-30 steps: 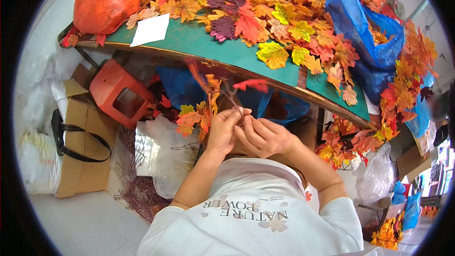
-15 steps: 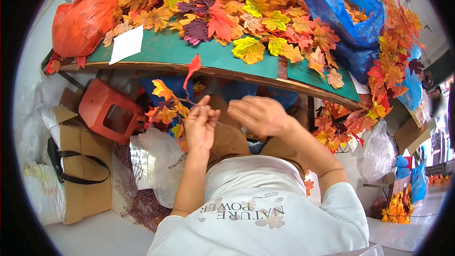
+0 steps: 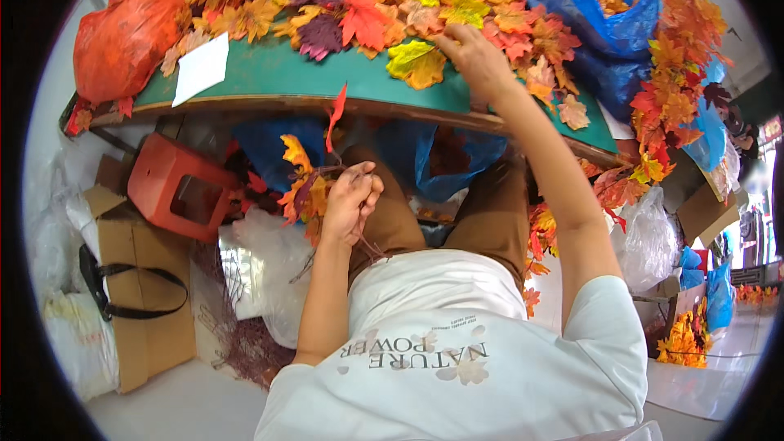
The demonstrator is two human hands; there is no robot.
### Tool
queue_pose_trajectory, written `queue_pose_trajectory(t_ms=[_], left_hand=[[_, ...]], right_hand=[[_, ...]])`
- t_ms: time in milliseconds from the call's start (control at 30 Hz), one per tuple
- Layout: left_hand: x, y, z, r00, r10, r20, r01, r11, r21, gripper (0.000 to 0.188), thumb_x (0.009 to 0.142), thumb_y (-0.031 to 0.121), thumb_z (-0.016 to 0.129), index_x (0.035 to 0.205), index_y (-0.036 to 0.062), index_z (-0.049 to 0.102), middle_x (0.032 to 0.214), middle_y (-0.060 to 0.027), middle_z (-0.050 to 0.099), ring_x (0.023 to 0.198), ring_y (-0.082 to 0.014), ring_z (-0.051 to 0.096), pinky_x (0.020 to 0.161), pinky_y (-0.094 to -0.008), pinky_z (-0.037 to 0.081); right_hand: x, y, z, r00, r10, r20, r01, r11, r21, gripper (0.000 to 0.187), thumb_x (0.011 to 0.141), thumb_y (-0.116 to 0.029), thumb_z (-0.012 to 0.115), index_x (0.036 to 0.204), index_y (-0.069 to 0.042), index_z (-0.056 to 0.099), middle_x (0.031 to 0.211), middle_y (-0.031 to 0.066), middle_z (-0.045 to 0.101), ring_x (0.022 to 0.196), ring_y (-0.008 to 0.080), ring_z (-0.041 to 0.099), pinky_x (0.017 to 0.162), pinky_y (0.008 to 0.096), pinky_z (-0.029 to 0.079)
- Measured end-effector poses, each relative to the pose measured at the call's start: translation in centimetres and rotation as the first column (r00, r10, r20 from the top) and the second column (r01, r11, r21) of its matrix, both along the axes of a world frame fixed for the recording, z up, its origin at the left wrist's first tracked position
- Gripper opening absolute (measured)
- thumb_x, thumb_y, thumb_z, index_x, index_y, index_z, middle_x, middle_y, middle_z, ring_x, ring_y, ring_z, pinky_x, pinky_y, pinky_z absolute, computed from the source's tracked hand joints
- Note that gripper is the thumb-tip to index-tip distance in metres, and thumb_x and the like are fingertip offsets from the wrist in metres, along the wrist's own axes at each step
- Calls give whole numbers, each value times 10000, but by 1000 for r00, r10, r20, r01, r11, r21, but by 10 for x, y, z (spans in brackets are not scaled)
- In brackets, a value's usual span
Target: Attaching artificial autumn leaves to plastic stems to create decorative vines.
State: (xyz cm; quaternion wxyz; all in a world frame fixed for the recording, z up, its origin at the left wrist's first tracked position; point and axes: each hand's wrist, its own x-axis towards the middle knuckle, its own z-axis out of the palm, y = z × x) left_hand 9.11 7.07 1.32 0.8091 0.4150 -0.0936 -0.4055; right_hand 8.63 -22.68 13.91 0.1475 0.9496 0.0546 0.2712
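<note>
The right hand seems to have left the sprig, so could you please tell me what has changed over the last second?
The right hand let go of the leaf sprig it was working on with the left, rose away from it and now reaches up onto the loose leaves on the green table. The left hand stayed closed around the sprig's stem over the lap. The red stool and cardboard box stayed put.

Single view only: head-worn fisheye, left of the pair, looking steeply down over the wearer's chest and lap. Close range. Green counter [image 3: 269, 82] curves across the upper frame, floor at the lower left. Edges bend hard toward the rim, black vignette all round.
</note>
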Motion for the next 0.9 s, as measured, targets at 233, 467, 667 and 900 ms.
queue_pose_trajectory(t_ms=[233, 467, 667, 900], left_hand=[[6, 0, 5, 993, 116, -37, -118, 992, -44, 104, 893, 77, 548, 974, 14, 568, 889, -66, 595, 616, -63, 502, 460, -152, 379], [-5, -2, 12, 980, 180, 81, -187, 979, 82, 216, 867, 71, 590, 1061, -25, 599, 824, -61, 625, 608, -49, 521, 461, -148, 375], [-6, -1, 14, 969, 212, 125, -218, 975, 39, 201, 863, 63, 597, 1048, -15, 612, 841, -69, 634, 603, -58, 525, 460, -151, 375], [-6, -4, 23, 970, 215, 116, -218, 976, 17, 193, 852, 33, 596, 1035, -23, 616, 941, -66, 633, 641, -71, 543, 486, -166, 398]], right_hand=[[10, -21, 12, 996, 71, 60, -71, 997, 5, 241, 726, -54, 544, 953, -111, 603, 919, 67, 567, 879, 270, 590, 702, 356, 502], [14, -17, 19, 999, 22, -39, -19, 997, 78, 181, 761, -75, 552, 913, -127, 636, 934, 76, 592, 859, 289, 601, 693, 375, 497], [19, -36, 35, 989, 68, 129, -77, 995, 65, 193, 807, -49, 559, 980, -73, 642, 966, 93, 617, 869, 258, 631, 713, 342, 519], [-1, -73, 53, 874, -270, 405, -368, 179, 913, 204, 875, -55, 568, 993, 113, 570, 944, 135, 632, 931, 204, 636, 747, 261, 543]])
